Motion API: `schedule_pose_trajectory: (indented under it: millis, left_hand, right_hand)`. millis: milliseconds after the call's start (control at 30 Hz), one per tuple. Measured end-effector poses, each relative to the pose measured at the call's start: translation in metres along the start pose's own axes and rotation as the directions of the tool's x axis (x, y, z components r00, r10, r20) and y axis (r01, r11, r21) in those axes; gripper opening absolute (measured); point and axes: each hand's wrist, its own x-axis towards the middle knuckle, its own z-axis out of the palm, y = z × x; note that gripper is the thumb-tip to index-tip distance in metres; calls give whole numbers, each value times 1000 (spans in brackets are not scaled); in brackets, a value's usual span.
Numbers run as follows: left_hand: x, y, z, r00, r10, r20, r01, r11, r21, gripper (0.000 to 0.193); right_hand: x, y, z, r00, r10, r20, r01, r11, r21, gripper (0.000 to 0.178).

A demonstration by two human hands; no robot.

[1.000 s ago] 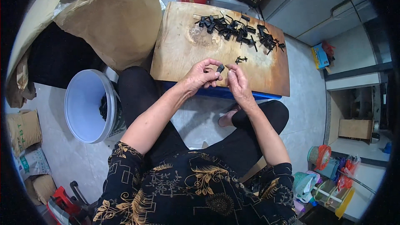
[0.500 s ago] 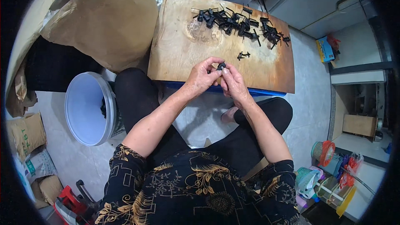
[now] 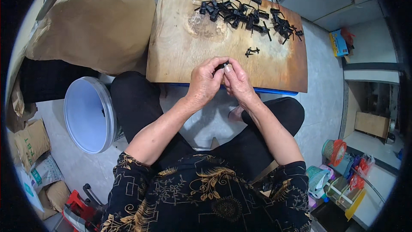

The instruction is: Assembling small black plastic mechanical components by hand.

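My left hand (image 3: 205,79) and my right hand (image 3: 238,82) meet over the near edge of a wooden board (image 3: 171,47). Between their fingertips they pinch a small black plastic part (image 3: 221,66), mostly covered by the fingers. Both hands are closed on it. A little beyond them on the board lie a few small black pieces (image 3: 252,52). Farther back is a loose heap of black plastic parts with thin rods (image 3: 236,15), spread toward the board's right side.
A white bucket (image 3: 68,116) stands on the floor left of my legs, near a large brown paper sack (image 3: 94,21). Blue plastic (image 3: 279,91) shows under the board. Baskets (image 3: 334,152) and bags sit at lower right; a red and black object (image 3: 77,208) lies at lower left.
The view has shifted slightly, so the board sits a little higher. My fingers have closed further around the black part, which now shows less. The heap looks unchanged.
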Motion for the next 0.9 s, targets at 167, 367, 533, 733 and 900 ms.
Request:
schedule_pose_trajectory:
  millis: [167,367,533,733,900]
  left_hand:
    - [4,-7,3,996,89,-14,-86,985,147,27]
    - [14,2,-1,998,-54,37,56,996,-72,27]
    - [21,11,-18,938,-293,185,346,765,-543,33]
    - [16,0,-26,872,-370,322,483,535,-694,34]
    - [9,2,-28,822,-310,478,569,450,-688,36]
  right_hand:
    - [5,-4,1,997,82,2,-82,997,15,37]
    - [12,-10,-12,997,-40,61,43,998,-52,33]
    - [16,10,-21,906,-423,-7,406,874,-266,25]
    - [-5,-11,-25,972,-234,34,235,971,-33,16]
    - [-10,-12,-25,961,-262,85,257,964,65,15]
